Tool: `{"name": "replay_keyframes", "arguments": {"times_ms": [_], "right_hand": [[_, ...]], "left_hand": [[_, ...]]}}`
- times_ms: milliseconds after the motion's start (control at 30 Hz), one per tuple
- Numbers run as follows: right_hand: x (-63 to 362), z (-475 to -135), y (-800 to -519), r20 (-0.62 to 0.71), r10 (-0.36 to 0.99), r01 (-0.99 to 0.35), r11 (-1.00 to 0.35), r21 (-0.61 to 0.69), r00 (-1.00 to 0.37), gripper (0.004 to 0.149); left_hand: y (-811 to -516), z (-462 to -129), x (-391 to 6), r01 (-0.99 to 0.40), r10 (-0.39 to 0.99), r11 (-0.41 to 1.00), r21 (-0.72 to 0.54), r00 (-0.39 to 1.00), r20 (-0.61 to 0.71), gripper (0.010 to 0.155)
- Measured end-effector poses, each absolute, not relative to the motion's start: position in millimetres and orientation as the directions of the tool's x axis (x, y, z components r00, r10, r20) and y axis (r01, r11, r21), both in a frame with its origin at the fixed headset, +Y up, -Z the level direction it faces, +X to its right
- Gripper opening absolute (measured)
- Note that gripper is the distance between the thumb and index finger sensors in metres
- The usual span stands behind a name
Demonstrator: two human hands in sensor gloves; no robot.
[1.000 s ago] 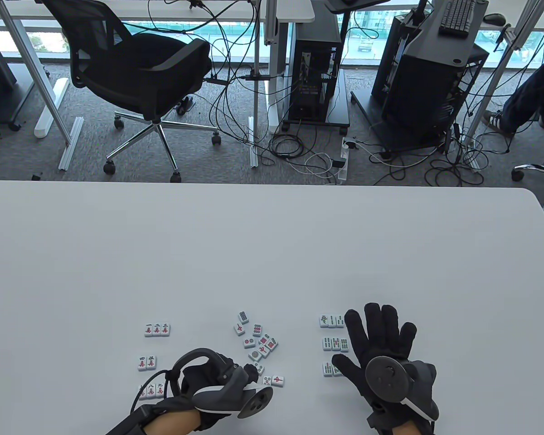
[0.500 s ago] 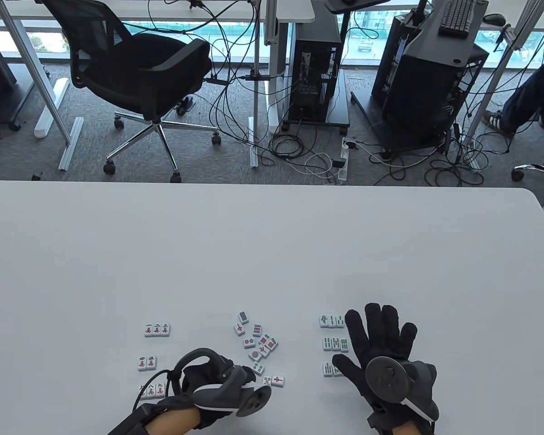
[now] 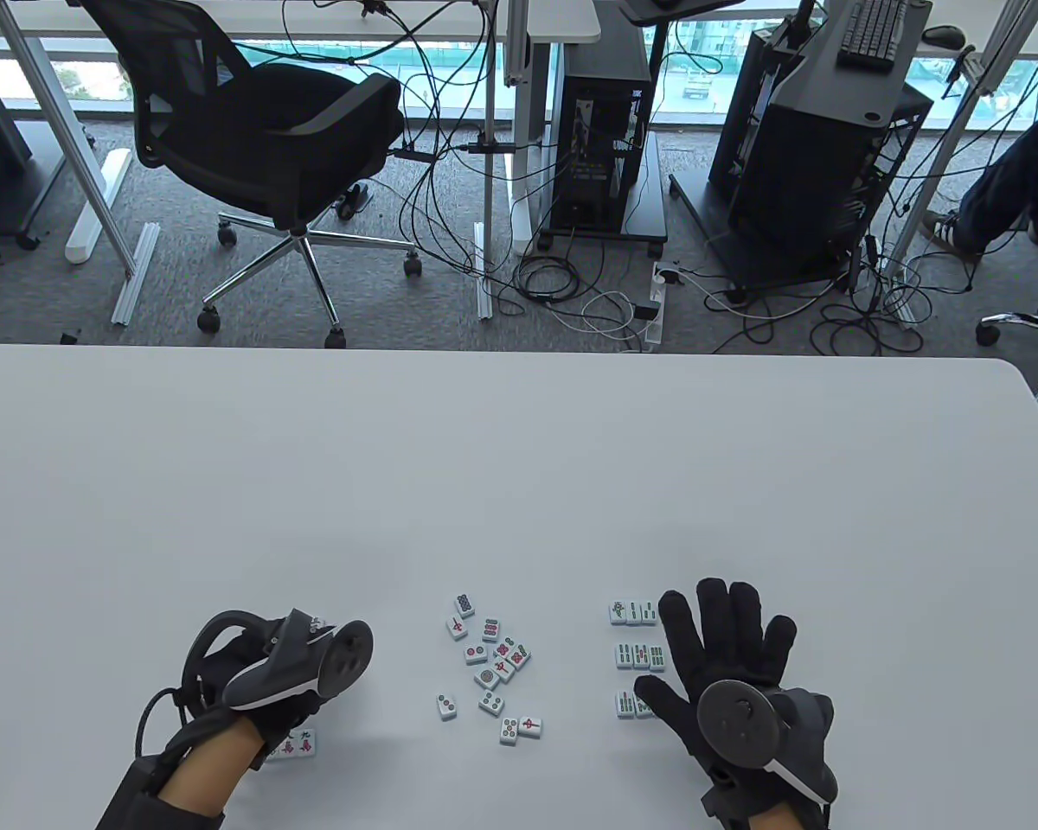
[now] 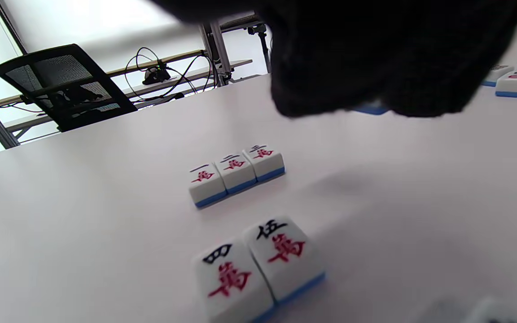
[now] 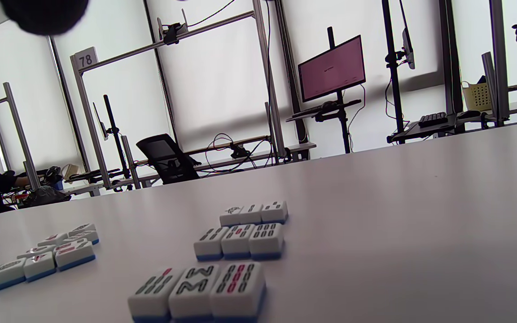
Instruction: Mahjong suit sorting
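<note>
Left hand (image 3: 264, 683): covers the character tile rows in the table view; only part of the nearest row (image 3: 298, 743) shows.
Tile under left fingers (image 4: 372, 109): only a blue edge shows; face hidden.
Left fingers (image 4: 330, 67): cut off by the top edge, blurred.
Bamboo tile rows (image 3: 638, 657): right ends hidden under the right hand (image 3: 727, 666).
Loose tiles (image 3: 489, 661): markings too small to read.

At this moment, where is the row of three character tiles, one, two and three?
In the left wrist view, the row of three character tiles lies on the table's left part, beyond the four-and-five pair; in the table view the left hand covers it.
</note>
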State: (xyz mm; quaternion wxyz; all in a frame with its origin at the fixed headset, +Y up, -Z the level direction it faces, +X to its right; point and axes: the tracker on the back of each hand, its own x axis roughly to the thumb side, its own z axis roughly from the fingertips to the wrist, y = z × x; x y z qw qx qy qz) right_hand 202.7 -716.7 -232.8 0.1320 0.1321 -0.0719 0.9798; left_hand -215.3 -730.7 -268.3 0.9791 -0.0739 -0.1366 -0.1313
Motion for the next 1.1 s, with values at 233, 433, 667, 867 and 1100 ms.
{"name": "replay_keyframes", "arguments": {"times_ms": [233, 433, 667, 867, 1100], "right_hand": [[202.8, -232.7, -716.9, 0.27, 0.233, -0.268, -0.958, -0.1, -0.934, 0.081], [202.7, -233.1, -717.2, 0.265, 0.231, -0.264, -0.96, -0.095, -0.936, 0.081], [202.2, -233.4, -717.0, 0.265, 0.229, -0.261, -0.961, -0.093, -0.937, 0.081], [201.9, -233.5, -717.0, 0.266, 0.227, -0.259, -0.961, -0.093, -0.937, 0.081], [202.7, -233.8, -716.8, 0.26, 0.23, -0.262, -0.96, -0.098, -0.938, 0.081]], "left_hand": [[-750.2, -264.3, -223.3, 0.341, -0.297, 0.933, -0.117, 0.91, 0.289, 0.059], [-757.5, -261.8, -228.3, 0.36, -0.314, 0.925, -0.124, 0.905, 0.289, 0.059], [-761.0, -258.6, -233.3, 0.362, -0.318, 0.923, -0.128, 0.909, 0.27, 0.061], [-736.6, -251.4, -236.0, 0.312, -0.287, 0.947, -0.072, 0.927, 0.242, 0.063], [-678.7, -239.1, -250.2, 0.21, -0.234, 0.966, 0.151, 0.957, 0.172, 0.076]]}}
